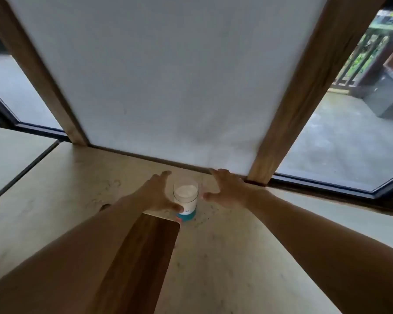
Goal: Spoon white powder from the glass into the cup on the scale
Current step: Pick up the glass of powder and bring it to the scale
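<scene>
Reaching forward with both arms, the person brackets the glass, which stands on the pale stone counter near the back panel, just past the corner of a dark wooden board. The left hand has fingers spread, its thumb touching the glass low on the near side; the right hand is open too, with its thumb just beside the glass but apart from it. Neither hand has closed. No spoon, cup or scale is in view.

Risk: a 1-thumb contact at the base could nudge or tip the glass if the right hand arrives late, and a jolt would puff the white powder over the rim, since it sits high inside. The view is blurred, so the true gap is hard to judge.

The glass is a clear, smooth cylinder with a teal band round its foot, likely slippery. The powder looks fine and loosely heaped. The counter is matte with faint speckles; the board has straight grain and a rounded corner.
</scene>
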`<state>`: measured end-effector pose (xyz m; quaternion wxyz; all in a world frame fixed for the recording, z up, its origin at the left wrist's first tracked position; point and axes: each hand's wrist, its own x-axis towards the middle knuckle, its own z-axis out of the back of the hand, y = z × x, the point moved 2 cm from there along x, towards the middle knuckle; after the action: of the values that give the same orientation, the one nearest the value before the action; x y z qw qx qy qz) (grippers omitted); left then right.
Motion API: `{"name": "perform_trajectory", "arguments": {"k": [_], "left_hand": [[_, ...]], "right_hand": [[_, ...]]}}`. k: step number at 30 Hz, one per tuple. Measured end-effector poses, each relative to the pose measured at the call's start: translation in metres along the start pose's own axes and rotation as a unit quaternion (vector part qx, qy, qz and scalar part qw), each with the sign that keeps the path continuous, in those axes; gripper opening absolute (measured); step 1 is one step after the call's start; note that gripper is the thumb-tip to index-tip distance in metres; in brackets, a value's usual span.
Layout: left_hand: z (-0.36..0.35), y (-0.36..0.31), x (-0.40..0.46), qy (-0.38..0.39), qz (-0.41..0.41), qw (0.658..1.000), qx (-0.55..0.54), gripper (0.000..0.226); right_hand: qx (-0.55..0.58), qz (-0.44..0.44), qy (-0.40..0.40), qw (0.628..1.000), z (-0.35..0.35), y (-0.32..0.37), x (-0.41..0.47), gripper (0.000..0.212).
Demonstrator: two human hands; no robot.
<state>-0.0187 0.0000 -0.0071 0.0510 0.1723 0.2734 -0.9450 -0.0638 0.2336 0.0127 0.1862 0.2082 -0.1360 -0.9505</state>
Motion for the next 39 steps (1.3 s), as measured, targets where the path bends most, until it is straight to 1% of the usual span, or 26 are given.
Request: {"name": "perform_trajectory", "arguments": {"k": [2, 4, 7, 11, 16, 19, 23, 30, 34, 39], "left_hand": [[-0.010, 0.006, 0.005, 0.002, -0.003, 1.000, -0.017, 0.138], [-0.026, 0.017, 0.009, 0.014, -0.008, 0.999, -0.052, 0.134], [-0.041, 0.022, 0.014, 0.009, -0.035, 0.992, -0.124, 0.116], [-0.051, 0.022, 0.022, 0.007, -0.040, 0.977, -0.210, 0.100], [-0.064, 0.028, 0.031, 0.035, -0.046, 0.962, -0.268, 0.095], [-0.073, 0.030, 0.035, 0.037, -0.038, 0.955, -0.291, 0.095], [-0.080, 0.029, 0.040, 0.018, -0.037, 0.956, -0.289, 0.099], [-0.084, 0.030, 0.043, -0.007, -0.049, 0.965, -0.259, 0.092], [-0.085, 0.032, 0.041, -0.017, -0.057, 0.967, -0.246, 0.093], [-0.085, 0.028, 0.030, -0.043, -0.068, 0.970, -0.229, 0.084]], "right_hand": [[0.014, 0.000, 0.012, 1.000, -0.009, 0.000, 0.004, 0.102], [0.021, -0.003, 0.034, 0.999, -0.022, -0.002, 0.007, 0.105], [0.000, -0.001, 0.060, 0.998, -0.039, -0.007, 0.013, 0.114], [-0.018, -0.006, 0.075, 0.997, -0.051, -0.016, 0.018, 0.116], [-0.008, -0.011, 0.081, 0.997, -0.057, -0.021, 0.022, 0.114], [-0.007, -0.011, 0.082, 0.997, -0.058, -0.019, 0.023, 0.114], [0.000, -0.012, 0.084, 0.996, -0.062, -0.018, 0.025, 0.115], [0.008, -0.012, 0.079, 0.997, -0.070, -0.014, 0.028, 0.114], [0.006, -0.010, 0.080, 0.997, -0.066, -0.015, 0.022, 0.114], [0.021, -0.008, 0.064, 0.998, -0.050, -0.016, 0.008, 0.112]]}}
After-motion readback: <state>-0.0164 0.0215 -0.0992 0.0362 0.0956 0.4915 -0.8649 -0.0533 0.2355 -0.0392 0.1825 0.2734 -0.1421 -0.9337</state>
